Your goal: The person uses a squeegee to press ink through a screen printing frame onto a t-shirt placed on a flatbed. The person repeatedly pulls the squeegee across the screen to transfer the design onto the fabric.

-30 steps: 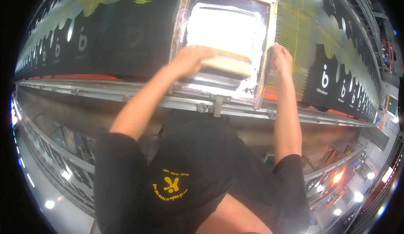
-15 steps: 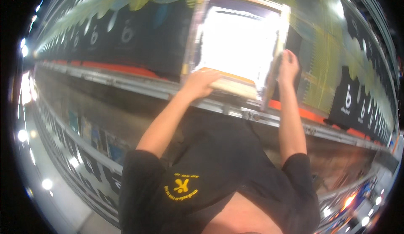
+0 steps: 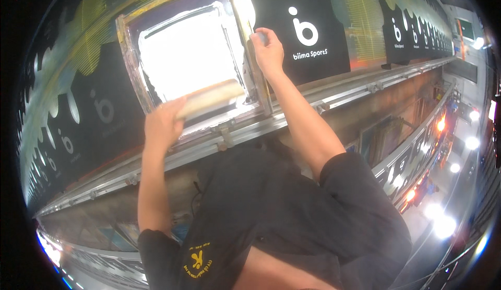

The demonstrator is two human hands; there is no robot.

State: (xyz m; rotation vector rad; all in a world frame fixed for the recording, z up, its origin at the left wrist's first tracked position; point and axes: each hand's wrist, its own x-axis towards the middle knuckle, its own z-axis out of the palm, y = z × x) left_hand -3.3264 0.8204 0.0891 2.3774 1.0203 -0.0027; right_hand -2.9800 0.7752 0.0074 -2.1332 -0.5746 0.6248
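The left hand (image 3: pixel 164 125) is closed around the left end of a pale, wooden-looking bar (image 3: pixel 213 100), with the fingers pressed on it. The bar lies a bit tilted, its right end higher, over the near part of a big bright white patch (image 3: pixel 188 50). This patch fills most of the inside of a worn, four-sided frame (image 3: pixel 130 63). The right hand (image 3: pixel 269 52) is at the right side of the frame, with its thumb and fingers bent close together. I cannot tell if they are clamped on the frame or only touching it. Just right of the frame lies a black shirt piece (image 3: pixel 326 21) with a white round mark. Left of the frame is another black shirt piece (image 3: pixel 86 76) with a much fainter mark. A long metal rail (image 3: pixel 344 96) runs along the near side, in front of the person's black top (image 3: pixel 245 185).
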